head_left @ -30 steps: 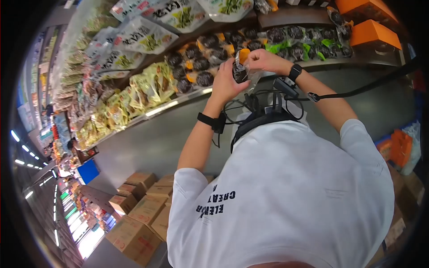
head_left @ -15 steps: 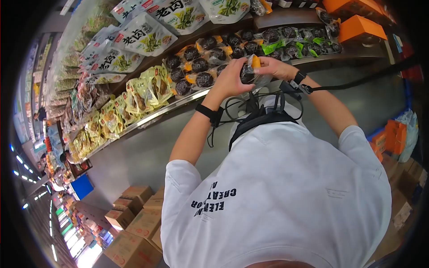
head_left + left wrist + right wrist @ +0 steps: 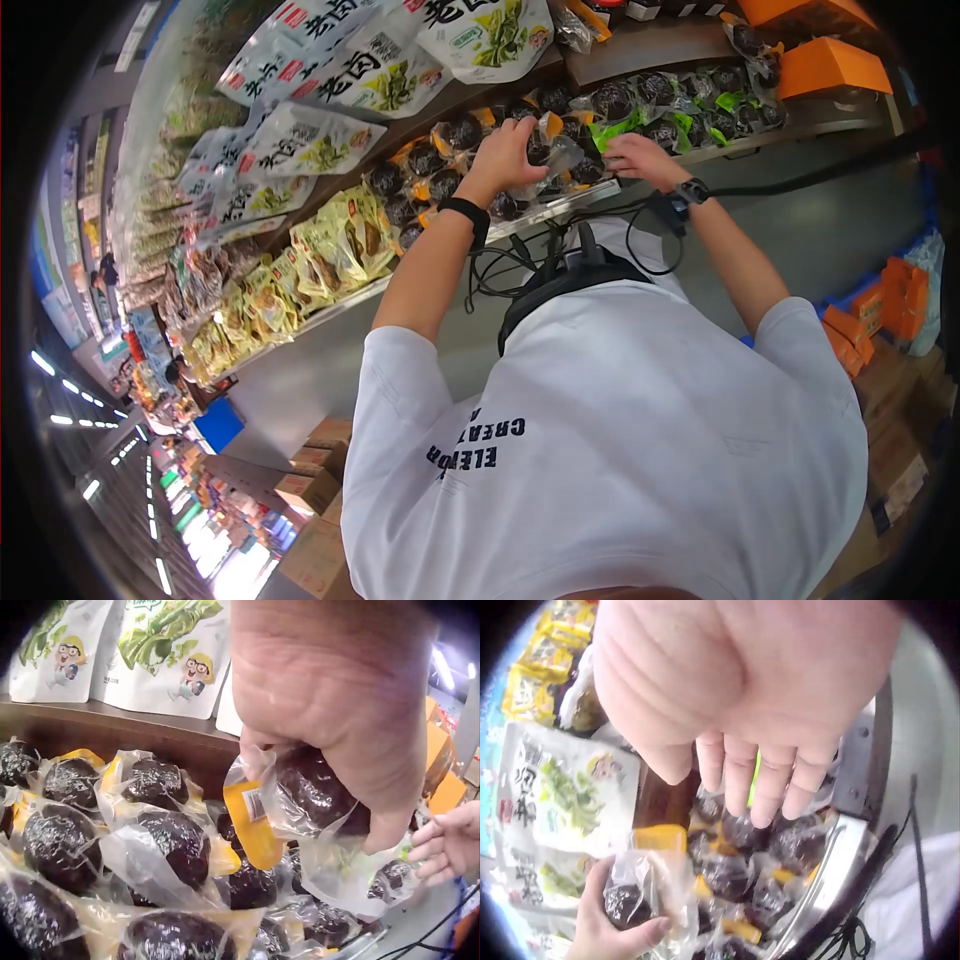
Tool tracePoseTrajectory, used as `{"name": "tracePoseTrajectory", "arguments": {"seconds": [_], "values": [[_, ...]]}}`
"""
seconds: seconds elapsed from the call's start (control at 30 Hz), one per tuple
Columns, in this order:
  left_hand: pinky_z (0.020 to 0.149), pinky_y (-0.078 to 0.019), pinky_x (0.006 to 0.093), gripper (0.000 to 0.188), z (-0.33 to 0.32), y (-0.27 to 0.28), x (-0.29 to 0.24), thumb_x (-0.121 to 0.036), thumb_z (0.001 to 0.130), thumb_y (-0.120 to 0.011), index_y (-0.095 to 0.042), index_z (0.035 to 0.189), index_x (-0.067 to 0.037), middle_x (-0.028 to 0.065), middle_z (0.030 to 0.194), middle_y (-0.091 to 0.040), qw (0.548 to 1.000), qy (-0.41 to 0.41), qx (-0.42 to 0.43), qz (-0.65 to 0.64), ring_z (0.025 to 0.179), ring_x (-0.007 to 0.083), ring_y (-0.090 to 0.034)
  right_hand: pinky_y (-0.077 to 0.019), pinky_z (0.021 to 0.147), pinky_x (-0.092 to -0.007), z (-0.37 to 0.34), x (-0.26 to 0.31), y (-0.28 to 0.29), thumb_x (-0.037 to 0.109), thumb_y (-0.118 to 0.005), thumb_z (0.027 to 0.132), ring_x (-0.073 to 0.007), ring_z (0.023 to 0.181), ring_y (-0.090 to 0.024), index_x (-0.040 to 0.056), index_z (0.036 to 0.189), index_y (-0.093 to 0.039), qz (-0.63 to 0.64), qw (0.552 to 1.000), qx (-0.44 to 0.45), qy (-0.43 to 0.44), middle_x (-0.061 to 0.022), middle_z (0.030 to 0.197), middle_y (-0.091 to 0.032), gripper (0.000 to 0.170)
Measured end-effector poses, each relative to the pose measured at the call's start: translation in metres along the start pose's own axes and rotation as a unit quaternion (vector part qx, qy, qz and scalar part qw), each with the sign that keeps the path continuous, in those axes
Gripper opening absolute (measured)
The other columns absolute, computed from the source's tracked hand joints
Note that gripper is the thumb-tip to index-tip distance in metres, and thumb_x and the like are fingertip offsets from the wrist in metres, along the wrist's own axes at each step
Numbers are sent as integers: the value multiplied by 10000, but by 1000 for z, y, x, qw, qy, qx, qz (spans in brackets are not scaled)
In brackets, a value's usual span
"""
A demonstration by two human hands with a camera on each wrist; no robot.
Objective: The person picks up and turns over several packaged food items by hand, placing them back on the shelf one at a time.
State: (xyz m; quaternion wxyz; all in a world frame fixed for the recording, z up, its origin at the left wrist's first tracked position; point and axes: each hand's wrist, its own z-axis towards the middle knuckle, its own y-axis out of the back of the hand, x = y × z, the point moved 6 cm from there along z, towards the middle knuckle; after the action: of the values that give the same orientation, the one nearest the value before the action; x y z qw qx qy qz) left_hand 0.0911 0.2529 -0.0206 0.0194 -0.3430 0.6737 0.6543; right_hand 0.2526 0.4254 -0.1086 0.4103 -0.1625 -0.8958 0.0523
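My left hand (image 3: 506, 158) grips a clear vacuum pack (image 3: 311, 791) with a dark, glossy, round food inside and an orange label at one end. Fingers and thumb curl round the pack's dark body in the left wrist view. It hangs close over rows of similar orange-labelled packs (image 3: 60, 847) at the shelf's front. My right hand (image 3: 643, 160) has its fingers extended and holds nothing. In the head view it is beside the green-labelled packs (image 3: 660, 130); the right wrist view shows its palm (image 3: 742, 667) above the packs.
White printed pouches (image 3: 390, 75) stand behind the packs, and yellowish bags (image 3: 340, 240) fill the shelf to the left. Orange boxes (image 3: 835, 68) sit at the right end. A metal shelf edge (image 3: 570, 205) runs along the front, with black cables (image 3: 520, 265) at my waist.
Both hands held the pack in front of the shelf earlier. My right hand has let go and moved right, while my left hand has carried the pack over the orange-labelled rows.
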Motion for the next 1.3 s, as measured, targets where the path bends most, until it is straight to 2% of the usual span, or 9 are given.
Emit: {"name": "tracePoseTrajectory", "arguments": {"seconds": [0.17,0.27,0.37,0.73,0.87,0.97,1.03,1.1,1.3], "values": [[834,-456,449,787,61,-20,43,-311,601,-749,-428,1275,-61,203,1038,-530,999,10,42,31,996,391,-537,-492,777,-270,-27,-32,93,291,-546,911,-159,954,-610,97,1190,-502,103,986,-95,92,-58,1113,-615,343],[886,-430,439,805,75,-39,61,-312,628,-750,-410,1311,-54,189,1120,-523,992,23,89,88,1056,373,-513,-482,837,-332,-59,-56,129,208,-458,949,-222,1000,-598,44,1175,-491,214,958,-185,-37,-106,1179,-574,281],[983,-362,401,683,78,-40,63,-252,743,-696,-398,1315,-28,143,1301,-448,986,-36,-21,159,1173,315,-436,-475,844,-343,-77,-84,159,286,-486,928,-208,1001,-590,76,1198,-487,151,953,-250,-77,-89,1170,-583,342],[1002,-358,400,633,79,-34,48,-198,752,-683,-407,1297,-31,148,1312,-439,991,-24,-3,134,1201,320,-431,-475,797,-347,-74,-113,188,293,-514,907,-209,951,-609,112,1176,-507,99,959,-236,-119,-77,1116,-608,325],[980,-379,434,533,35,6,18,-179,753,-676,-488,1217,2,226,1259,-479,983,-25,-163,84,1161,388,-459,-494,761,-379,-53,-125,220,275,-534,902,-236,938,-618,113,1140,-510,143,966,-194,-92,-104,1122,-609,289],[965,-385,443,445,-24,26,-2,-163,790,-644,-523,1177,22,243,1244,-494,967,47,-232,91,1134,402,-481,-503,759,-390,-57,-102,248,254,-544,902,-244,934,-616,111,1144,-497,151,949,-275,-37,-103,1093,-606,285],[959,-385,445,428,-77,32,-15,-154,804,-634,-524,1176,27,245,1241,-496,949,103,-276,110,1123,406,-485,-515,651,-302,-32,-106,281,212,-531,900,-200,853,-622,15,1147,-485,198,947,-253,-4,-107,1009,-621,318],[958,-383,445,417,-139,25,-27,-150,812,-628,-525,1176,26,246,1230,-500,924,169,-319,122,1118,408,-483,-514,654,-313,-44,-81,293,226,-521,908,-205,834,-618,13,1136,-484,159,957,-244,18,-113,1007,-617,314],[953,-377,448,360,-322,-68,-80,-159,842,-597,-528,1132,43,249,1201,-497,821,389,-403,108,1118,412,-467,-462,890,-350,-65,-33,317,285,-485,930,-263,1094,-541,19,1334,-368,130,967,-219,3,-165,1264,-509,498]]}}
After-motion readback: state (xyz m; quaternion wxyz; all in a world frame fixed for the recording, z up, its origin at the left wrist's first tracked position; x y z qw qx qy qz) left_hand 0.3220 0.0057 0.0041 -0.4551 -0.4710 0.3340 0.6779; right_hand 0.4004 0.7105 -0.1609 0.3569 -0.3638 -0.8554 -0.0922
